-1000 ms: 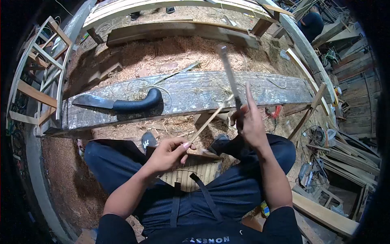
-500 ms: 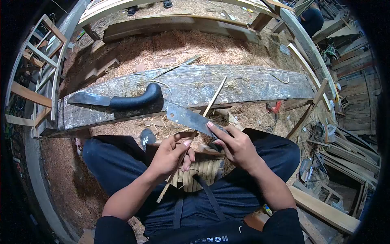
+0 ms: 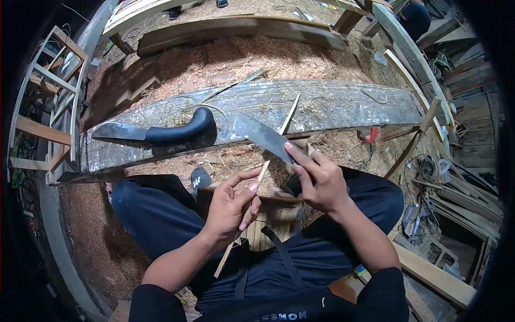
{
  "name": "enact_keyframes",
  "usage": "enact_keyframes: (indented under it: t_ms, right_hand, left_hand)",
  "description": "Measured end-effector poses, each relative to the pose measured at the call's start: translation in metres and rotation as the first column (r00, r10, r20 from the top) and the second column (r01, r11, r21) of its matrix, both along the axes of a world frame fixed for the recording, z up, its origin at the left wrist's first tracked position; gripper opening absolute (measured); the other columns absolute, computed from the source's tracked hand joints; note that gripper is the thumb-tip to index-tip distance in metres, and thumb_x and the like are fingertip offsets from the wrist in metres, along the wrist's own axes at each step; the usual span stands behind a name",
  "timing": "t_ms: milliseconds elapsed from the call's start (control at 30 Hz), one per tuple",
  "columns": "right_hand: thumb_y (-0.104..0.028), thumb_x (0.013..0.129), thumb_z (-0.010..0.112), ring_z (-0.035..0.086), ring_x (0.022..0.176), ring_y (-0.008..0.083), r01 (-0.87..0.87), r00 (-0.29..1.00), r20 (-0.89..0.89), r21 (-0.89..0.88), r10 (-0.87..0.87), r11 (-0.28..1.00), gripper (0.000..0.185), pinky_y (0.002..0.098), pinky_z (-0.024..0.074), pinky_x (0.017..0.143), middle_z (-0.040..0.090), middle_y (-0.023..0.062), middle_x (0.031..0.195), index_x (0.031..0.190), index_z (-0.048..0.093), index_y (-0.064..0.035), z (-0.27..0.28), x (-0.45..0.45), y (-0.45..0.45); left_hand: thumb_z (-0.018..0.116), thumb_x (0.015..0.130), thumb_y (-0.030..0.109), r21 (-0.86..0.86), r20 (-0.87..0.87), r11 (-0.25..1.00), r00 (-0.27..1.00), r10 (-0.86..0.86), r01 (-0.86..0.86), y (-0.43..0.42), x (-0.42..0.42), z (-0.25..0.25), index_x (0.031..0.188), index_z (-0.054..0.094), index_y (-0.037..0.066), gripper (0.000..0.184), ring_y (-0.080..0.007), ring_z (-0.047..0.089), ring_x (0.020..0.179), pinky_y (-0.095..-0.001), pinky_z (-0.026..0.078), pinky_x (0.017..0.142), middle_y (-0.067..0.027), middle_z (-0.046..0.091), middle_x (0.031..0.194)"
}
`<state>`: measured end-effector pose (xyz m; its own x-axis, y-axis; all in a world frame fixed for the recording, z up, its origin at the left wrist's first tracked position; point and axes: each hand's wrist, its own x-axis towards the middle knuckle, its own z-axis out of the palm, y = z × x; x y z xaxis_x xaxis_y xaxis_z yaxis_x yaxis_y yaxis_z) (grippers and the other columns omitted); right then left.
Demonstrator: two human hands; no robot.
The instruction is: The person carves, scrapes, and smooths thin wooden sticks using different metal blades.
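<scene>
My left hand (image 3: 229,206) pinches a thin wooden strip (image 3: 263,173) between thumb and fingers. The strip slants upward, its lower end sticking out below the palm. In my right hand (image 3: 322,182) is a broad-bladed knife (image 3: 263,137), index finger laid along the blade, which points up and left. The knife's handle is hidden in the grip. Blade and held strip look apart. Beyond them, on the weathered plank (image 3: 343,115), lies another pale strip (image 3: 290,114), partly covered by the blade. A second knife with a curved black handle (image 3: 182,130) rests on the plank's left side.
Wood shavings (image 3: 225,59) cover the floor. A slatted wooden piece (image 3: 276,220) sits between my legs. A red-handled tool (image 3: 370,135) lies past the plank at right. Wooden frames (image 3: 59,102) stand left, stacked boards (image 3: 466,209) lie right. Another person (image 3: 414,21) is at the far right.
The knife blade has moved up and right, away from the strip in my left hand. That strip's upper end now shows clear of the blade. The view has shifted slightly.
</scene>
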<state>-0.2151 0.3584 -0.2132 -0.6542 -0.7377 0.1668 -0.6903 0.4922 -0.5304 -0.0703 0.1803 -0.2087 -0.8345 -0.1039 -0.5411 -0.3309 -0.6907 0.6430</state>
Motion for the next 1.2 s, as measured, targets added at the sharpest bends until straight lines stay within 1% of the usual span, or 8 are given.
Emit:
enact_keyframes:
  t_ms: [367, 467, 600, 733, 867, 967, 1067, 1200]
  right_hand:
    - [-0.028, 0.091, 0.063, 0.057, 0.051, 0.0244, -0.274, 0.956, -0.103, 0.033, 0.276, 0.961, 0.048, 0.0363, 0.0524, 0.047, 0.05, 0.0088, 0.069, 0.139, 0.056, -0.0321, 0.011, 0.027, 0.003]
    - [-0.019, 0.088, 0.066, 0.055, 0.051, 0.0263, 0.048, 0.997, -0.059, 0.061, -0.044, 0.997, 0.052, 0.0384, 0.05, 0.051, 0.054, 0.0105, 0.07, 0.138, 0.057, -0.0288, 0.002, 0.0, 0.005]
    - [-0.015, 0.091, 0.062, 0.055, 0.052, 0.0271, -0.23, 0.973, -0.01, 0.082, 0.232, 0.97, 0.049, 0.0387, 0.0498, 0.051, 0.054, 0.0108, 0.07, 0.138, 0.058, -0.0268, 0.018, 0.025, 0.005]
    - [-0.018, 0.089, 0.065, 0.057, 0.054, 0.028, 0.025, 0.993, -0.111, -0.03, -0.028, 0.999, 0.05, 0.0392, 0.0493, 0.05, 0.057, 0.0119, 0.073, 0.137, 0.058, -0.0295, -0.008, -0.012, 0.004]
    - [-0.033, 0.095, 0.059, 0.056, 0.048, 0.0231, -0.207, 0.973, -0.095, 0.033, 0.21, 0.978, 0.045, 0.0381, 0.0498, 0.044, 0.053, 0.0093, 0.072, 0.139, 0.054, -0.0356, 0.004, 0.02, 0.005]
    - [-0.034, 0.094, 0.061, 0.054, 0.046, 0.022, -0.008, 0.994, -0.113, -0.008, 0.007, 1.0, 0.048, 0.0369, 0.0485, 0.042, 0.048, 0.0081, 0.067, 0.141, 0.052, -0.0352, -0.015, -0.014, 0.004]
    - [-0.033, 0.095, 0.06, 0.057, 0.048, 0.0226, -0.247, 0.966, -0.065, 0.073, 0.251, 0.966, 0.049, 0.0381, 0.0498, 0.043, 0.051, 0.01, 0.066, 0.143, 0.05, -0.0346, 0.011, 0.015, 0.004]
    - [-0.033, 0.094, 0.06, 0.058, 0.049, 0.0238, -0.16, 0.98, -0.118, 0.023, 0.162, 0.987, 0.049, 0.0396, 0.0509, 0.047, 0.049, 0.0087, 0.066, 0.143, 0.05, -0.0351, 0.0, -0.002, -0.007]
  left_hand:
    - [0.055, 0.097, 0.006, 0.027, 0.074, 0.996, 0.994, 0.077, -0.079, 0.007, 0.002, 0.0, 0.113, 0.054, 0.002, 0.017, -0.0096, 0.037, 0.032, -0.0233, 0.032, 0.034, -0.0083, 0.054, 0.062]
    - [0.054, 0.097, 0.007, 0.059, 0.026, 0.998, 0.999, 0.036, -0.037, 0.007, -0.001, 0.008, 0.115, 0.053, 0.003, 0.018, -0.0084, 0.036, 0.032, -0.0214, 0.03, 0.033, -0.0067, 0.053, 0.061]
    - [0.053, 0.1, 0.012, 0.033, 0.088, 0.997, 0.994, 0.072, -0.075, 0.012, 0.0, 0.003, 0.136, 0.049, 0.005, 0.036, -0.0073, 0.034, 0.032, -0.0201, 0.028, 0.033, -0.0062, 0.052, 0.061]
    - [0.053, 0.1, 0.011, 0.085, 0.041, 0.995, 0.998, 0.046, -0.049, 0.009, -0.001, 0.006, 0.134, 0.049, 0.006, 0.035, -0.0077, 0.034, 0.032, -0.021, 0.027, 0.032, -0.0057, 0.052, 0.06]
    - [0.053, 0.101, 0.014, 0.013, 0.073, 0.999, 0.997, 0.031, -0.032, 0.011, -0.001, 0.007, 0.141, 0.045, 0.006, 0.042, -0.0072, 0.033, 0.032, -0.0209, 0.028, 0.033, -0.0049, 0.05, 0.059]
    - [0.053, 0.101, 0.015, 0.042, 0.076, 0.999, 0.997, 0.027, -0.03, 0.012, 0.0, 0.009, 0.14, 0.045, 0.004, 0.041, -0.0073, 0.033, 0.032, -0.0213, 0.027, 0.033, -0.0041, 0.049, 0.058]
    - [0.052, 0.101, 0.016, 0.041, 0.019, 0.999, 1.0, 0.023, -0.024, 0.01, -0.003, 0.006, 0.138, 0.045, 0.002, 0.04, -0.0074, 0.033, 0.032, -0.022, 0.029, 0.033, -0.0041, 0.048, 0.058]
    - [0.052, 0.101, 0.016, 0.044, 0.099, 0.997, 0.993, 0.056, -0.06, 0.006, -0.005, 0.005, 0.137, 0.045, 0.002, 0.038, -0.0077, 0.032, 0.032, -0.0224, 0.03, 0.034, -0.0037, 0.049, 0.061]
